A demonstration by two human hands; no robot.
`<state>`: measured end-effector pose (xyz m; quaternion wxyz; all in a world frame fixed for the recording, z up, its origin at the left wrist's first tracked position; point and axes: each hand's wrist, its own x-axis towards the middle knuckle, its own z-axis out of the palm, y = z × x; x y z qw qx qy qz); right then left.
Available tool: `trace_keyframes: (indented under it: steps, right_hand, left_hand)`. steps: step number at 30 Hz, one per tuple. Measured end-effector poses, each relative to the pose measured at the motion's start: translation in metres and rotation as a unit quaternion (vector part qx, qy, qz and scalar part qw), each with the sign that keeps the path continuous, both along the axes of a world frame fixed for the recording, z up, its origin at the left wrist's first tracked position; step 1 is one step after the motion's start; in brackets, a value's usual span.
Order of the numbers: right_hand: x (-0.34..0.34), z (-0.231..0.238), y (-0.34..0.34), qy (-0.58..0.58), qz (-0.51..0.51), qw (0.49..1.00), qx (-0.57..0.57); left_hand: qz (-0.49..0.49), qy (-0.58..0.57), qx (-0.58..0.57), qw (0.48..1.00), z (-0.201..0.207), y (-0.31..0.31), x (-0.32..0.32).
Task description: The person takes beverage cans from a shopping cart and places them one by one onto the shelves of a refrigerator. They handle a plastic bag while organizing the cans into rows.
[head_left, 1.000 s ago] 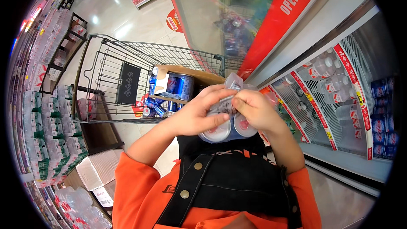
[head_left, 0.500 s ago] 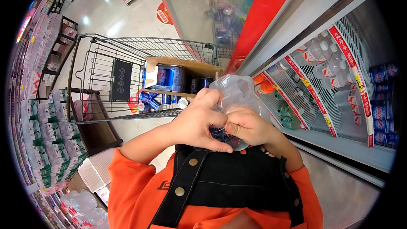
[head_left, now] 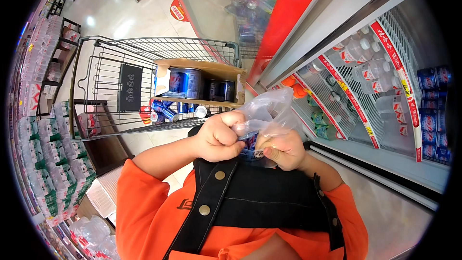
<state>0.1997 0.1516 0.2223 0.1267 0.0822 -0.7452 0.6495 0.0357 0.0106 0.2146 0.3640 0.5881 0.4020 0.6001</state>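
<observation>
Both my hands are closed on a clear plastic wrap [head_left: 269, 108] in front of my chest. My left hand [head_left: 219, 137] pinches its left side in a fist. On the other side my right hand [head_left: 285, 149] grips it with the thumb bent across. Under the wrap, between the hands, blue printed cans [head_left: 250, 144] show in part; how many is hidden. Just beyond stands a shopping cart [head_left: 130, 43], holding an open cardboard box [head_left: 162, 82] with dark blue cans inside. Several loose blue cans [head_left: 168, 114] lie in the cart beside the box.
At right an open cooler has wire shelves [head_left: 346, 98] with white-capped bottles [head_left: 361, 50] and blue can packs [head_left: 435, 125]. Its red-edged glass door [head_left: 284, 14] stands beyond the cart. Wrapped green-and-white packs [head_left: 53, 149] are stacked at left, near a dark wooden stand [head_left: 108, 149].
My hands have drawn apart, and my left fingers have closed from a spread grip into a fist. The plastic between them is pulled wider. The view has shifted slightly.
</observation>
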Motion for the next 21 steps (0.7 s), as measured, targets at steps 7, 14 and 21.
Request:
trace_keyframes:
  steps: [7, 14, 21]
  right_hand:
    - [0.005, -0.004, -0.001, 0.032, -0.108, 0.993, -0.027]
    - [0.005, -0.015, -0.003, -0.04, -0.183, 0.945, -0.268]
    - [-0.015, -0.028, 0.009, -0.068, -0.287, 0.798, -0.525]
  left_hand:
    - [0.062, -0.084, 0.008, 0.995, -0.007, -0.001, -0.004]
    - [0.21, -0.289, -0.065, 0.932, -0.014, 0.01, 0.001]
    - [0.17, -0.534, -0.179, 0.808, -0.041, 0.017, -0.006]
